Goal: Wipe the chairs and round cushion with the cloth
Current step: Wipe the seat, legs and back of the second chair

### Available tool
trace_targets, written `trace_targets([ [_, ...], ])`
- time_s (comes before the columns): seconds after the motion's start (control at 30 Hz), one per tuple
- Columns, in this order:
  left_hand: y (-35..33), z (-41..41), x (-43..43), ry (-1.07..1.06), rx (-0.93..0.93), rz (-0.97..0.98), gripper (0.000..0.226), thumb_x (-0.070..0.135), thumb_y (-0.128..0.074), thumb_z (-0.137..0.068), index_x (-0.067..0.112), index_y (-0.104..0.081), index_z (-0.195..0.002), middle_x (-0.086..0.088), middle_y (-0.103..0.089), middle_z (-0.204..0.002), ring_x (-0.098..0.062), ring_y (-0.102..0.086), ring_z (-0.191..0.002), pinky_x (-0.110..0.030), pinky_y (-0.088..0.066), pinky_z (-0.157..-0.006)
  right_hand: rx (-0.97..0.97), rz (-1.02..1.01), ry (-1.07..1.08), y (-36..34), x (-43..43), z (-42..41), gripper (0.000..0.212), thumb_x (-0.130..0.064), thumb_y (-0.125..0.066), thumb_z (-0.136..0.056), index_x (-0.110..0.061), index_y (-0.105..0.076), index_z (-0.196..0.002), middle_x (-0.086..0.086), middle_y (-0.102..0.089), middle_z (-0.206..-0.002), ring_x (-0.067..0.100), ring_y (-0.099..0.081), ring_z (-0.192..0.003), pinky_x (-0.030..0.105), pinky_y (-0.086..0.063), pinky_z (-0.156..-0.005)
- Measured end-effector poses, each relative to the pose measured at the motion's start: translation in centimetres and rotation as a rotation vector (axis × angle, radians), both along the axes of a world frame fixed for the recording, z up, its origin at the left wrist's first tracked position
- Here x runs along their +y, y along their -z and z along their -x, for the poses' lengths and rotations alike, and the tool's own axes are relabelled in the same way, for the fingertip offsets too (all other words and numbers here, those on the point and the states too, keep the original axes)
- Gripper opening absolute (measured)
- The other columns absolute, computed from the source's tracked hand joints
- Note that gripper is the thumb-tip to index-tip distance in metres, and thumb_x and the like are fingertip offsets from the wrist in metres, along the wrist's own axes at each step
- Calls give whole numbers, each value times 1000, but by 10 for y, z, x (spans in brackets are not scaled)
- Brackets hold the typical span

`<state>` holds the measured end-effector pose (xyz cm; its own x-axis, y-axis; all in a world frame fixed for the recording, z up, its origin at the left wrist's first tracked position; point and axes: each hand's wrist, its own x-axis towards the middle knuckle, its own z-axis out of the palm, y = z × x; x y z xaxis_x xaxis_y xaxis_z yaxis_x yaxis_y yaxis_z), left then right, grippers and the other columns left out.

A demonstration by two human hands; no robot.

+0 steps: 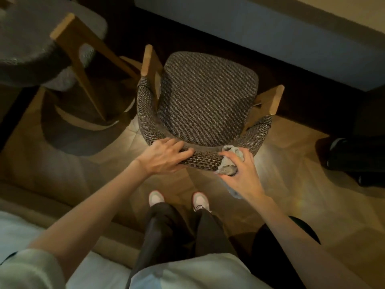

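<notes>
A grey cloth [228, 169] is bunched in the right hand [242, 176], whose fingers and thumb curl around it and press it against the right part of a chair [206, 101]'s curved backrest [203, 161]. The chair stands in the middle of the view, directly in front of the person, with its dark woven seat facing away and its backrest nearest them. The left hand [164, 156] holds the backrest just left of the cloth, fingers bent over its top edge and thumb on the near side.

Below the hands, two pale shoes [156, 198] stand on the wooden floor [291, 184], close behind the chair. A second chair [31, 44] with a grey padded seat and light wooden frame stands at the upper left, near the first. A dark, unclear object [354, 159] lies on the floor to the right. A blue-grey surface [270, 28] runs across the top.
</notes>
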<state>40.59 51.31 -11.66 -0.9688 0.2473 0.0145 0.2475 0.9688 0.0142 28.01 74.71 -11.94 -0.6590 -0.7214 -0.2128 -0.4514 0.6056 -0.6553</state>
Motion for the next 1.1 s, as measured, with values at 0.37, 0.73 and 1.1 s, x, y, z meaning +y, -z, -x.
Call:
trace_targets([
  [0.37,-10,-82,-91,-140,-89,29,43,41,-38,-89,16,-59,-117,-11,-59,-81,-28,-57,-66,-35,-51,-63,-50,13,-75,6,-98,-75,50,-33,-83,-70,-21,-64,-115,0,-37,-112,19,-39,-114,32,-39,-96],
  [0.73,-18,-112,-197,-556,-155,1,49,44,-45,-95,25,-43,-140,-9,-52,-132,-29,-39,-133,-46,-21,-115,-87,86,-86,10,-246,-92,47,-39,-81,-74,-23,-59,-112,1,-36,-110,21,-39,-110,33,-39,-96],
  [1.1,-42,-103,-157,-892,-100,-464,57,17,-55,-95,24,-34,-147,-2,-36,-150,-23,-29,-141,-38,-32,-111,-244,101,-163,-24,-247,-76,46,-22,-74,-82,-35,-51,-119,0,-43,-120,22,-45,-118,33,-40,-97],
])
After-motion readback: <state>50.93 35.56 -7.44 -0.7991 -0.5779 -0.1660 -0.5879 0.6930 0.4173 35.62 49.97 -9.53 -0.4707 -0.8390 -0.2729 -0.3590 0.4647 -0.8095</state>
